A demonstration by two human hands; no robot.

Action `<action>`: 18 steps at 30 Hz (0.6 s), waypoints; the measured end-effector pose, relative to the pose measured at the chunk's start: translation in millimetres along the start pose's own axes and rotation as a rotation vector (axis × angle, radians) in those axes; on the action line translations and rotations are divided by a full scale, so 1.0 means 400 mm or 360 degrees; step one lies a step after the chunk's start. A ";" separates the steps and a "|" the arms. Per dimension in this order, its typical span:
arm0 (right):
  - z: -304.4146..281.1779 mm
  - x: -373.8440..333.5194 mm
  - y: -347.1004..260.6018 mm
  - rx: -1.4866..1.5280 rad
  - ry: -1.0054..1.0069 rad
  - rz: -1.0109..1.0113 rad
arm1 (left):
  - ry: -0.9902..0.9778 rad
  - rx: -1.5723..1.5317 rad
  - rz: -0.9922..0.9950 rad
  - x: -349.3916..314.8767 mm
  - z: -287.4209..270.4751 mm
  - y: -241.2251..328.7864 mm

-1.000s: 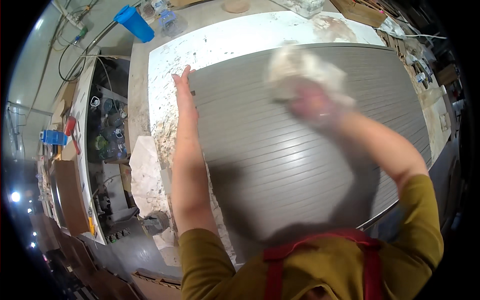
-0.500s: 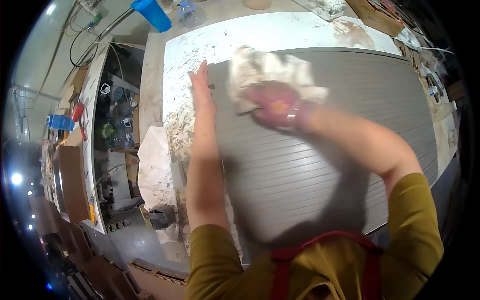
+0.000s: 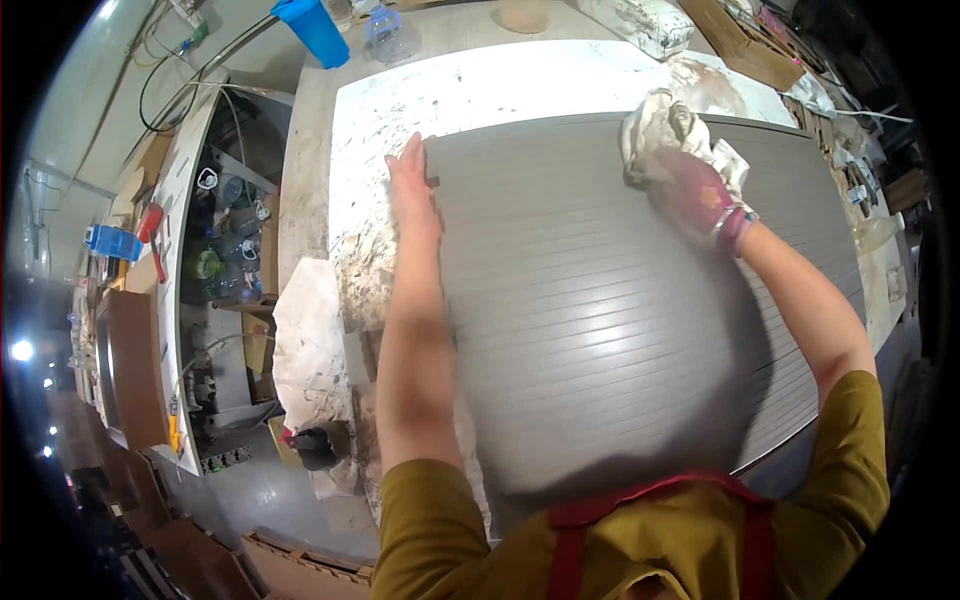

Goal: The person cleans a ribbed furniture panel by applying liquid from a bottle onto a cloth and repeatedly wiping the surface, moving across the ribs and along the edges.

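A large grey panel with parallel grooves (image 3: 560, 290) lies flat in front of me on the worktable. My right hand (image 3: 692, 195), in a dark pink glove, presses a bunched white cloth (image 3: 655, 130) onto the panel near its far edge, right of the middle. The cloth spreads out beyond the fingers, and the glove is slightly blurred. My bare left hand (image 3: 410, 180) rests at the panel's far left corner, its fingers stretched out along the left edge and holding nothing.
Under the panel is a stained white board (image 3: 385, 110). A blue cup (image 3: 312, 35) and a clear plastic bottle (image 3: 388, 38) stand at the far left. An open wooden box (image 3: 745, 45) sits at the far right. A shelf with bottles (image 3: 230, 250) is on the left.
My right hand has swept the cloth to the right across the far part of the panel. My left hand stays at the left edge. The whole view has shifted slightly.
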State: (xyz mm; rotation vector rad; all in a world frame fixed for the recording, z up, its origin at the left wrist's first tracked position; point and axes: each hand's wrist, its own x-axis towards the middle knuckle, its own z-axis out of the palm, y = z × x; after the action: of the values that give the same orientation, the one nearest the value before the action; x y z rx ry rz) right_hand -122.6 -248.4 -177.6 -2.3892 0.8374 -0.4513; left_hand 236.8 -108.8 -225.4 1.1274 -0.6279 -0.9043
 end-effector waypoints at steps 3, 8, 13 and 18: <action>0.138 0.066 -0.187 -0.0182 0.0112 -0.0301 | -0.0018 0.0040 0.0087 -0.004 -0.018 -0.027; 0.335 0.244 -0.507 -0.0173 -0.0236 -0.0446 | -0.0239 -0.0751 -0.0097 0.041 -0.079 -0.038; 0.234 0.166 -0.347 -0.0201 -0.0304 -0.0175 | 0.0177 0.0056 -0.0072 -0.034 0.000 0.049; -0.157 -0.090 0.134 -0.0050 0.0466 0.0402 | 0.0090 0.0017 -0.0019 -0.036 0.025 0.043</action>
State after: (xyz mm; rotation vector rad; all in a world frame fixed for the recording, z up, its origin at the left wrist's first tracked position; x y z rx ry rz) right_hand -204.3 -284.5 -165.5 -2.2351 1.2661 -0.6987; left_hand 226.1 -98.5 -205.6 1.1636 -0.5810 -0.8771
